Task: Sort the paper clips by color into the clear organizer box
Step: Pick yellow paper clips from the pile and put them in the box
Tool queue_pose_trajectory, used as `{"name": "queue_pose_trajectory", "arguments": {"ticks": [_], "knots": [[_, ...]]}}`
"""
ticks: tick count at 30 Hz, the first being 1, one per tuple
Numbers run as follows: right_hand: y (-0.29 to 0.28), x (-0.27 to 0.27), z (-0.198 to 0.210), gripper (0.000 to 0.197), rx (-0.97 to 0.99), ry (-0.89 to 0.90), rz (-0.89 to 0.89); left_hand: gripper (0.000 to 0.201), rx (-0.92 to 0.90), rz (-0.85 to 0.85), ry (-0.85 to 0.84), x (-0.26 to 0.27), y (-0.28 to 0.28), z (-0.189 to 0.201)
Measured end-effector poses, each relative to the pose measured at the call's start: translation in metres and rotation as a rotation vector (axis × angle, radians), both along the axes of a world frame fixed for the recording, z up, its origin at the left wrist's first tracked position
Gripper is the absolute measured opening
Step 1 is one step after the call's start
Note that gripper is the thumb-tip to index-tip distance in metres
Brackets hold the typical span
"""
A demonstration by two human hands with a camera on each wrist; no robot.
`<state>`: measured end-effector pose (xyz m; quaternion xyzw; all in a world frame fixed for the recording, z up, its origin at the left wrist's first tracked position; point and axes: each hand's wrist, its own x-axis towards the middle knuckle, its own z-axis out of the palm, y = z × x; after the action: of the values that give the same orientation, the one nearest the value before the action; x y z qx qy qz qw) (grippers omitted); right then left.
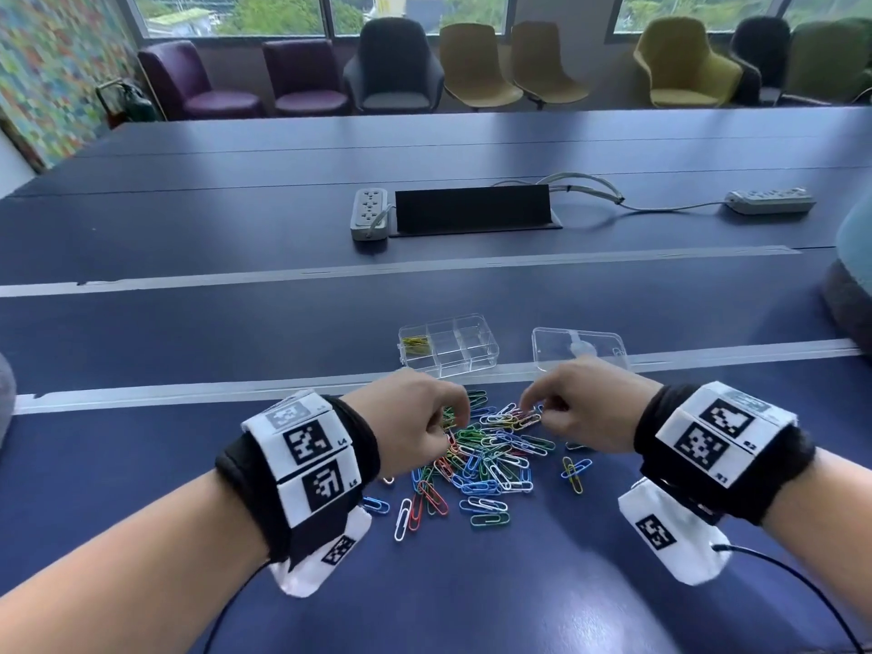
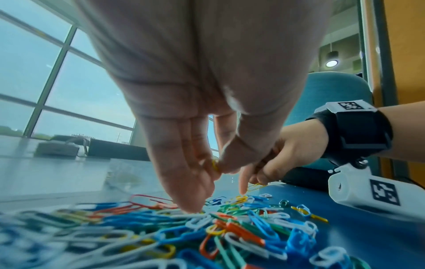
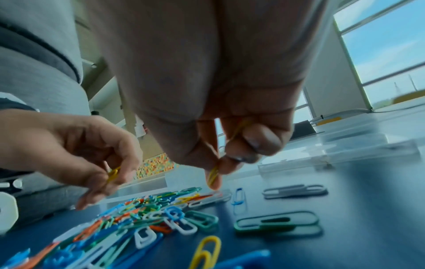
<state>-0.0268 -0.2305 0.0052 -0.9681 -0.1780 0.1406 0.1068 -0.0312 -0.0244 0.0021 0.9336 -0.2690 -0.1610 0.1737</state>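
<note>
A heap of paper clips (image 1: 486, 457) in red, blue, green, white and yellow lies on the blue table in front of me. Behind it stands the clear organizer box (image 1: 448, 344), with yellow clips (image 1: 416, 344) in its left compartment. My left hand (image 1: 415, 417) hovers over the heap's left side and pinches a yellow clip (image 2: 215, 165) between thumb and fingers. My right hand (image 1: 573, 408) is over the heap's right side, pinching yellow clips (image 3: 214, 175) at its fingertips. In the right wrist view, the left hand (image 3: 96, 160) holds its yellow clip (image 3: 112, 174).
The box's clear lid (image 1: 578, 349) lies flat to the right of the box. A few stray clips (image 1: 574, 472) lie right of the heap. Farther back are two power strips (image 1: 369, 213) and a black cable hatch (image 1: 474, 210). Chairs line the far wall.
</note>
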Motion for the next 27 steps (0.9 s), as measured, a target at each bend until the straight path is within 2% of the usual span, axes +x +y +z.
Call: {"name": "queue_pose_trajectory", "arguments": {"ticks": [3, 6, 11, 12, 15, 17, 19, 23, 27], "knots": [[-0.005, 0.000, 0.001, 0.030, 0.034, 0.075, -0.099, 0.011, -0.008, 0.035, 0.008, 0.007, -0.017, -0.001], [-0.012, -0.001, 0.000, 0.030, 0.154, 0.201, -0.235, 0.018, 0.008, 0.067, 0.040, 0.013, -0.037, -0.003], [-0.021, -0.006, 0.001, 0.032, 0.358, 0.377, -0.414, 0.006, 0.086, 0.065, -0.014, 0.022, -0.058, -0.005], [-0.022, -0.007, 0.002, 0.032, 0.378, 0.390, -0.429, 0.006, 0.108, 0.054, -0.040, 0.024, -0.059, -0.005], [-0.026, -0.010, 0.002, 0.029, 0.406, 0.402, -0.487, 0.022, 0.191, -0.004, -0.106, 0.030, -0.062, -0.007], [-0.026, -0.012, 0.000, 0.032, 0.349, 0.370, -0.457, 0.023, 0.219, -0.012, -0.106, 0.032, -0.062, -0.008], [-0.028, -0.014, -0.003, 0.031, 0.206, 0.286, -0.320, 0.019, 0.216, -0.002, -0.104, 0.034, -0.060, -0.008], [-0.025, -0.021, -0.008, 0.013, 0.016, 0.165, -0.135, 0.017, 0.218, -0.013, -0.110, 0.033, -0.056, -0.007], [-0.020, -0.020, -0.010, 0.001, -0.010, 0.139, -0.103, 0.015, 0.171, 0.020, -0.091, 0.031, -0.048, -0.007]]}}
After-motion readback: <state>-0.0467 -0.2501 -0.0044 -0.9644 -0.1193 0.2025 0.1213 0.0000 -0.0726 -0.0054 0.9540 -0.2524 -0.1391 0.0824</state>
